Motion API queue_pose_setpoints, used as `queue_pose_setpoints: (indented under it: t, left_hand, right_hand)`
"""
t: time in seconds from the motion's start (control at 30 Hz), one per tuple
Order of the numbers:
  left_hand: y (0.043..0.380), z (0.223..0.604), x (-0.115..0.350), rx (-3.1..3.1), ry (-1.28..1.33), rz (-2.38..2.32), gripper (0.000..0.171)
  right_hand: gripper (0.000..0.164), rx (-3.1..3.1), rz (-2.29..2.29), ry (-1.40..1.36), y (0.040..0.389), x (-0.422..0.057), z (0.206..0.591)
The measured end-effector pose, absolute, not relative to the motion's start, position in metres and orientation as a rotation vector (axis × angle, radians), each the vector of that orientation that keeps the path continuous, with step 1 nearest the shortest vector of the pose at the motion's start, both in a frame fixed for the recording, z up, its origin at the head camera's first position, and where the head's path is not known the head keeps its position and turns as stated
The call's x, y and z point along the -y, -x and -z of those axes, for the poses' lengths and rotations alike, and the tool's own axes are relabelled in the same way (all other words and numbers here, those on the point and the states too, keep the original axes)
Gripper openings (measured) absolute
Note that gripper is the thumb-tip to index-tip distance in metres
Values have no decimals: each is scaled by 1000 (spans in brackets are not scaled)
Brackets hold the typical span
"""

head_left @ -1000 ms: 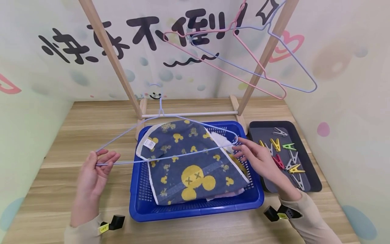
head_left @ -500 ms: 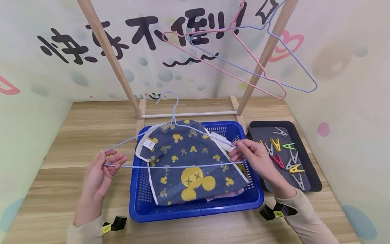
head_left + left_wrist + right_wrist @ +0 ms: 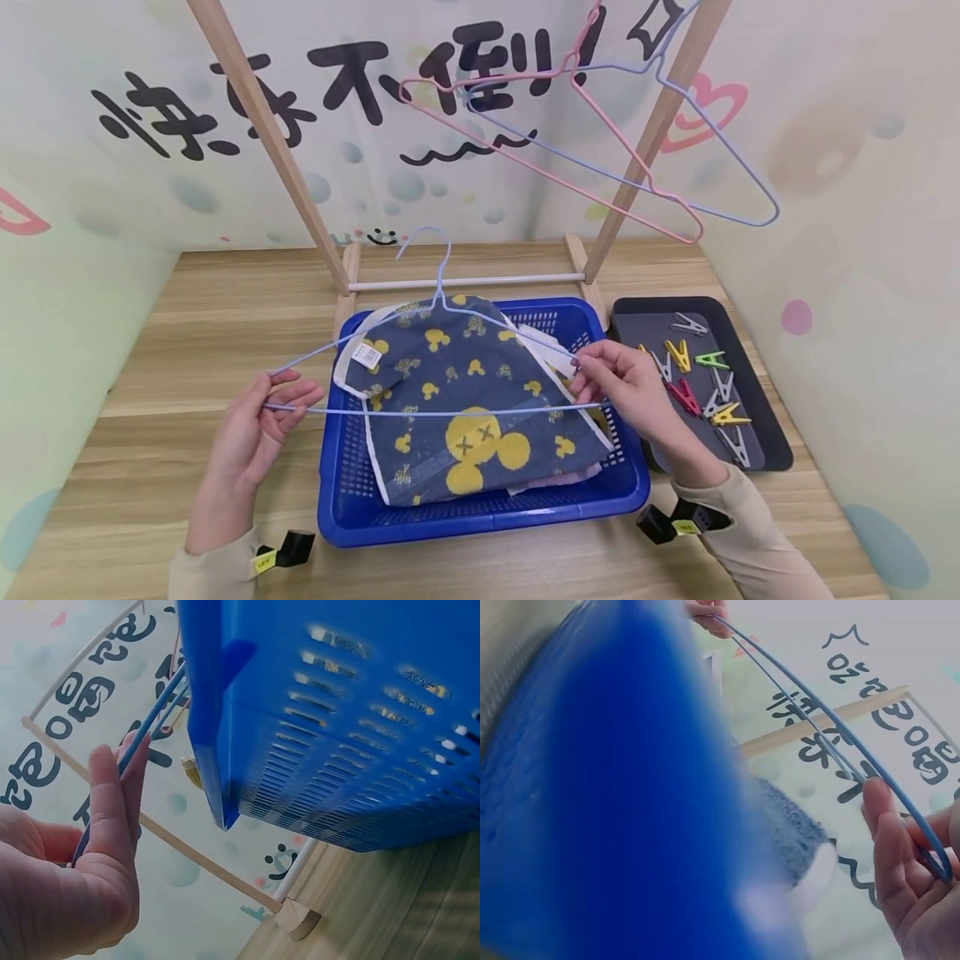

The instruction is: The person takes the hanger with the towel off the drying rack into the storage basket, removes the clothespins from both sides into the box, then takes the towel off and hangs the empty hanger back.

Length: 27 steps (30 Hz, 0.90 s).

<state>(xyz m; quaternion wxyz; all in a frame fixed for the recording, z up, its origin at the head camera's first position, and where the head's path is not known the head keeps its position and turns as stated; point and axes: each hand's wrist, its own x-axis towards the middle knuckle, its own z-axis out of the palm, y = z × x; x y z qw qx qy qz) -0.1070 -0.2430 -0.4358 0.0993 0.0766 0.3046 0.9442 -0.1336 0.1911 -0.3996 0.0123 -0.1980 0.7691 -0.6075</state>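
A light blue wire clothes hanger (image 3: 450, 412) is held level over the basket, its hook pointing to the back. My left hand (image 3: 258, 425) grips its left corner between thumb and fingers. At the other end my right hand (image 3: 626, 392) holds the right corner, as the right wrist view also shows. Below the hanger a dark blue towel (image 3: 450, 367) with yellow mouse-head patterns, white edging and a white label lies in a blue plastic basket (image 3: 480, 523). Part of a white cloth (image 3: 547, 346) shows under the towel's right side.
Right of the basket stands a dark grey tray (image 3: 780, 446) with several clothes pegs (image 3: 678, 356). Behind the basket rises a wooden rack (image 3: 277, 142). A pink hanger (image 3: 517, 158) and another blue hanger (image 3: 735, 146) hang at upper right.
The hanger has turned from slanted to nearly level, its hook shifting right and slightly nearer. My left hand has moved right; my right fingers have closed round the right corner.
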Motion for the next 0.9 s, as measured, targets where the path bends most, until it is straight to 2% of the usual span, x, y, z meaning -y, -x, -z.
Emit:
queue_pose_setpoints:
  t: [0.27, 0.53, 0.67, 0.9]
  left_hand:
    - [107, 437, 245, -1072, -345, -2697, 39]
    - [103, 437, 248, -1521, -119, -2628, 25]
    - [100, 444, 246, -1688, -33, -2583, 20]
    - [96, 458, 238, -1761, 16, -2453, 21]
  right_hand:
    - [11, -2508, 2019, 797, 133, -189, 385]
    - [11, -2768, 1961, 945, 132, -197, 360]
    - [10, -2899, 1958, 925, 134, -201, 343]
    - [13, -3015, 2070, 828, 151, -196, 314]
